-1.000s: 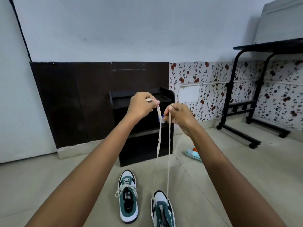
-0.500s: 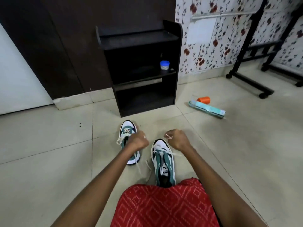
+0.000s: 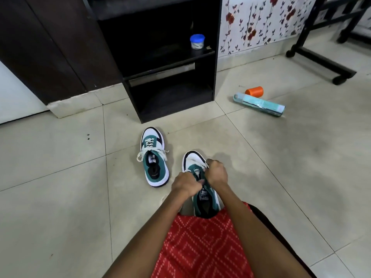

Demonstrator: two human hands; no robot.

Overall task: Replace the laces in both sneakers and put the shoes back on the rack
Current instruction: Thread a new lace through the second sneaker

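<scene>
My left hand (image 3: 185,184) and right hand (image 3: 216,173) are together over the lacing area of the near sneaker (image 3: 193,159). This sneaker stands on the tiled floor (image 3: 60,197), toe toward the shoe rack (image 3: 213,77), heel at my red patterned garment (image 3: 200,247).

Right hand: fingers curled, pinching the white lace (image 3: 203,164) at the forward eyelets.

Left hand: fingers curled at the tongue; I cannot tell whether they hold lace.

The second sneaker (image 3: 153,159) stands on the floor just left of the first, laced and tied, apart from both hands.

Rack middle shelf: one blue-lidded jar (image 3: 197,41). Floor, right side: an orange cup (image 3: 254,91) just beside a teal packet (image 3: 261,104).
</scene>
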